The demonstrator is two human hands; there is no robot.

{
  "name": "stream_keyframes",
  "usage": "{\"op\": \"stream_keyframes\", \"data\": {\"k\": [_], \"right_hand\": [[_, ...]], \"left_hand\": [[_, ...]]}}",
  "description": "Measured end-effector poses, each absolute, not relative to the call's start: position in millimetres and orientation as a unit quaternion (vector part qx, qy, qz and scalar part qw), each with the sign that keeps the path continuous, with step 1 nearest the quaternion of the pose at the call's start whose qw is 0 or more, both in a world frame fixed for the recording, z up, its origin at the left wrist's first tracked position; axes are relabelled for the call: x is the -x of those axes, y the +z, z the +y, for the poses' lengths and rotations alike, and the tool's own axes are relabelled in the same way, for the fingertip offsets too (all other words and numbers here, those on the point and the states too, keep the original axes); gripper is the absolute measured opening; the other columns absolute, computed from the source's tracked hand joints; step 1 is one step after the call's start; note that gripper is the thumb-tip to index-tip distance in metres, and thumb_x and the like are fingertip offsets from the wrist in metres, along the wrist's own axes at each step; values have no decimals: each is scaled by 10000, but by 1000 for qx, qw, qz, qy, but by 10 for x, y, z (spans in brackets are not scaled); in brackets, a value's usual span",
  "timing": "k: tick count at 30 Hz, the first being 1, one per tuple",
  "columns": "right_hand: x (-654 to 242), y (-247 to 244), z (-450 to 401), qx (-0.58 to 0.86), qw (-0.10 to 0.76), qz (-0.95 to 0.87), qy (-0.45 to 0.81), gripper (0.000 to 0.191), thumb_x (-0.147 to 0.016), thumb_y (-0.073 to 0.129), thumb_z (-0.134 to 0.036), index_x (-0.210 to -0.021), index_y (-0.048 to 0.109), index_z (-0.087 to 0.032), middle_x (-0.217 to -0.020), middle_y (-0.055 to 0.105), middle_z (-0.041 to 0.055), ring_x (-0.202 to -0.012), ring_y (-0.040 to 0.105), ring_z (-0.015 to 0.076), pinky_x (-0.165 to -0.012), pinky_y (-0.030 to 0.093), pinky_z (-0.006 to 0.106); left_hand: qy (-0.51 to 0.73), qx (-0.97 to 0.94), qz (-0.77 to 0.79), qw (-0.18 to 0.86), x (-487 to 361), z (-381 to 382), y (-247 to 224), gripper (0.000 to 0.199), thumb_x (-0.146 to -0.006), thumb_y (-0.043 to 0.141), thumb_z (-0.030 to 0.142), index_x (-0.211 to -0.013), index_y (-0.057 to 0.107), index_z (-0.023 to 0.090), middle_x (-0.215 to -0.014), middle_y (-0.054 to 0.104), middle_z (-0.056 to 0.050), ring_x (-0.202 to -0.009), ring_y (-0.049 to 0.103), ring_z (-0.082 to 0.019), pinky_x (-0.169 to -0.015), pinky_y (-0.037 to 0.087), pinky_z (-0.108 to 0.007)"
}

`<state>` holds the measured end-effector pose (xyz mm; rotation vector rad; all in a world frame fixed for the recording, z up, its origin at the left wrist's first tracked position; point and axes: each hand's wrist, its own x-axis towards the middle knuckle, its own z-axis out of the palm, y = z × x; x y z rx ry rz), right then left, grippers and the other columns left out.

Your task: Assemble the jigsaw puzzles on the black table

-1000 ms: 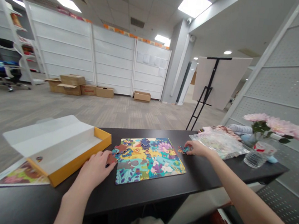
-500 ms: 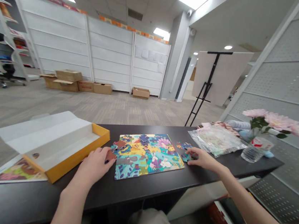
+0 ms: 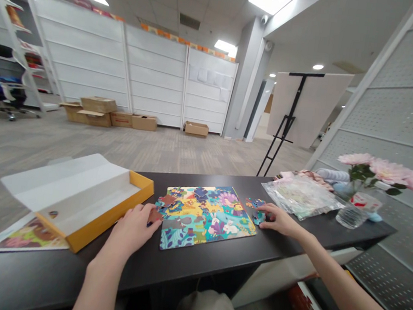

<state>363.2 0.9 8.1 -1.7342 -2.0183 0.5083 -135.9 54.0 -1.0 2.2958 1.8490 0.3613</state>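
A colourful jigsaw puzzle [image 3: 198, 224] with rabbits and plants lies on the dark table, with a few loose pieces resting on top of it. At its left edge my left hand [image 3: 137, 224] has fingers and thumb closed round a brown puzzle piece [image 3: 155, 216]. Other loose pieces [image 3: 167, 201] overlap the puzzle's upper left corner. Just beyond the right edge, my right hand [image 3: 281, 221] pinches a puzzle piece, mostly covered by the fingers. Blue loose pieces [image 3: 255, 203] lie right by those fingertips.
An open yellow box [image 3: 110, 213] with a white inside stands left, over a printed picture sheet [image 3: 33, 235]. At right are a clear plastic bag [image 3: 302, 196], folded cloths and a flower vase [image 3: 352, 214]. Beyond the dark table [image 3: 217, 260] stands an easel [image 3: 288, 119].
The whole view has shifted slightly, moving the scene a little to the right. Both hands stay at about the same places beside the puzzle.
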Motion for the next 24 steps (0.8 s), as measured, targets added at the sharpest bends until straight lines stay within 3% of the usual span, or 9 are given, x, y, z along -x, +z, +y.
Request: {"op": "stream_keyframes", "data": {"k": [2,4,10,15,24], "right_hand": [[-3614,85,-8,622,228,-732,160,561,-699,787,-500,-1183,704,-228,-1171,641,105,-913,626,237,-742,518,337],[-3617,84,-39,630,241,-721,156,567,-717,774,-486,-1206,684,-213,-1075,677,98,-854,631,226,-735,527,346],[-3884,84,-195,633,323,-643,286,610,-774,707,-570,-1237,643,-177,-977,720,88,-783,668,213,-698,547,336],[-4107,113,-292,667,217,-645,303,623,-720,713,-618,-1134,702,-153,-815,704,60,-713,654,210,-655,522,317],[-3933,196,-178,696,119,-696,130,519,-767,634,-589,-1078,748,-189,-976,731,107,-808,644,242,-760,512,349]], "left_hand": [[120,-770,620,91,1357,540,2,439,-913,483,417,-1266,576,173,-1159,631,-136,-1089,618,-296,-936,484,-402],[120,-771,619,94,1353,538,15,442,-913,485,415,-1267,576,168,-1163,630,-138,-1094,615,-297,-942,482,-405],[122,-770,619,97,1349,522,30,429,-916,476,422,-1247,587,174,-1167,630,-136,-1097,616,-304,-927,488,-409],[121,-769,619,99,1360,513,40,428,-912,477,421,-1245,588,175,-1172,631,-134,-1097,617,-298,-922,490,-396],[120,-762,631,86,1354,498,84,462,-908,476,436,-1275,571,172,-1182,642,-134,-1119,601,-311,-938,477,-405]]}}
